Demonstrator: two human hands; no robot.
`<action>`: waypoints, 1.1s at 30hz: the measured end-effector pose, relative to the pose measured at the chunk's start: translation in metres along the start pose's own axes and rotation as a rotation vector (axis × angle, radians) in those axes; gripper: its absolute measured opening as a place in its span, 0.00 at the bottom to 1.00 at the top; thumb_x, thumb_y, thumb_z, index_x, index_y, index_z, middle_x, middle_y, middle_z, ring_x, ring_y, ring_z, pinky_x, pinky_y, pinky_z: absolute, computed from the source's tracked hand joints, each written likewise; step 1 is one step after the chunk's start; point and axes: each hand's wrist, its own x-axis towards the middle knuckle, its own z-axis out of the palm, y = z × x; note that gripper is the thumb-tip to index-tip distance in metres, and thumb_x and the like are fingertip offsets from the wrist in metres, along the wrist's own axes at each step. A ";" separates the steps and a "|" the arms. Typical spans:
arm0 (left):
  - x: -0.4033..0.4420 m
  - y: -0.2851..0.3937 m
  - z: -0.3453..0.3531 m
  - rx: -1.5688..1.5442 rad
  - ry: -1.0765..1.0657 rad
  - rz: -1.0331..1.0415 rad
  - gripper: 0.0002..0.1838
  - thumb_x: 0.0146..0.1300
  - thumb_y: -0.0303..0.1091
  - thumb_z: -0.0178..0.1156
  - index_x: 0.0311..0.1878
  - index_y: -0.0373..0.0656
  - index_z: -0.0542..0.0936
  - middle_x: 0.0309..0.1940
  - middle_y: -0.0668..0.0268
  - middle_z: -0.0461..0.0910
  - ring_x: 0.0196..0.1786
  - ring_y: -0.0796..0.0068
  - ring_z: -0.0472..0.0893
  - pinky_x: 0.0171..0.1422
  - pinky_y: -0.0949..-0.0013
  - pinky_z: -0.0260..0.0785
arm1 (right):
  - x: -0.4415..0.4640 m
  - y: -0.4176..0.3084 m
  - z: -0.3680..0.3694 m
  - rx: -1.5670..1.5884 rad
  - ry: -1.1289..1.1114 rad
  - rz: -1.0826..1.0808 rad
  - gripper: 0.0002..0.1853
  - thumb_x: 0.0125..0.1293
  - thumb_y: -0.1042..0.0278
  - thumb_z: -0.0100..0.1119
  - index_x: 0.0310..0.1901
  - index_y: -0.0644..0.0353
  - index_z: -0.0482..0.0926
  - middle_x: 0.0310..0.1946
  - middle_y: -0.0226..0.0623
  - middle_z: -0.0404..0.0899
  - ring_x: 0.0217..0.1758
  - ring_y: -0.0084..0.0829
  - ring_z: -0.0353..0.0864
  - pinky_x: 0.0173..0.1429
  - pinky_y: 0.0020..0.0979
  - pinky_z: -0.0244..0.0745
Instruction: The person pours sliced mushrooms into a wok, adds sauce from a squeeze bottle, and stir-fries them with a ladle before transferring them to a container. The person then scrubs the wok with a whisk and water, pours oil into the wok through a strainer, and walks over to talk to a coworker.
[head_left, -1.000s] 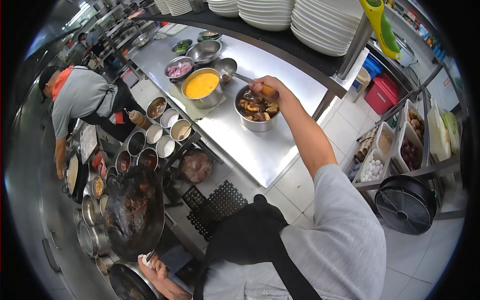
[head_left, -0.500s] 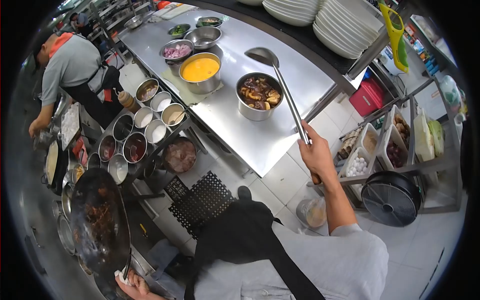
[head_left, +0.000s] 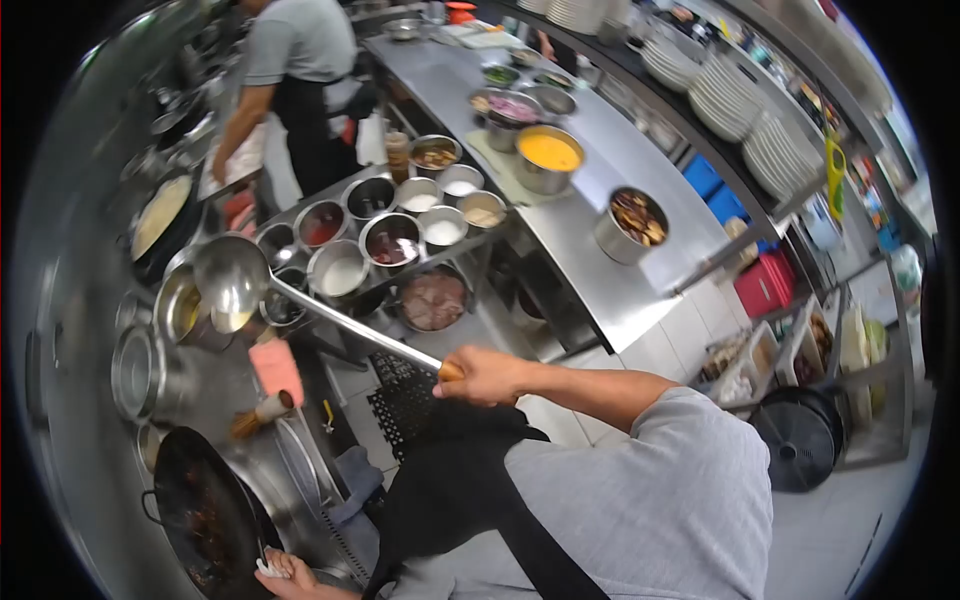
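My right hand (head_left: 487, 376) is closed round the wooden handle end of a long metal ladle (head_left: 345, 322). The ladle's round bowl hangs on the left, over a metal pot with yellowish contents (head_left: 180, 305). At the bottom left, my left hand (head_left: 290, 577) grips the edge of a dark wok (head_left: 195, 505) through a white cloth (head_left: 268, 568). Reddish-brown bits of food residue show inside the wok, which rests low over the stove. A brush (head_left: 262, 414) and a pink cloth (head_left: 276, 370) lie between the ladle and the wok.
Several metal pots of sauces and powders (head_left: 392, 238) stand beyond the ladle's shaft. On the steel table (head_left: 570, 255) are a pot of yellow liquid (head_left: 550, 152) and a pot of dark brown pieces (head_left: 636, 222). A co-worker (head_left: 300, 80) stands at the far left.
My right hand has swung the ladle left, from above the steel table to over the stove-side pots. The wok has come down from its raised tilt, still in my left hand. The view has turned left.
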 end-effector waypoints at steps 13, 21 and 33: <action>0.175 0.045 -0.133 0.001 0.270 0.606 0.11 0.67 0.42 0.60 0.40 0.46 0.75 0.30 0.66 0.77 0.28 0.71 0.76 0.29 0.68 0.72 | 0.237 -0.183 0.154 0.096 -0.316 -0.329 0.13 0.73 0.57 0.55 0.48 0.57 0.74 0.26 0.30 0.75 0.23 0.22 0.76 0.21 0.24 0.71; 0.094 0.035 -0.063 0.048 0.154 0.178 0.13 0.68 0.44 0.57 0.45 0.45 0.75 0.30 0.62 0.78 0.29 0.67 0.79 0.32 0.65 0.75 | 0.357 -0.304 0.304 -0.791 -0.261 -0.644 0.11 0.63 0.66 0.56 0.38 0.67 0.79 0.25 0.45 0.81 0.20 0.37 0.80 0.25 0.37 0.74; 0.040 -0.122 -0.082 0.141 0.278 0.191 0.22 0.68 0.40 0.55 0.60 0.37 0.72 0.43 0.51 0.83 0.33 0.62 0.82 0.38 0.61 0.78 | 0.506 -0.375 0.528 -1.072 -0.666 -0.519 0.09 0.52 0.78 0.55 0.34 0.68 0.83 0.36 0.58 0.85 0.41 0.50 0.87 0.46 0.45 0.82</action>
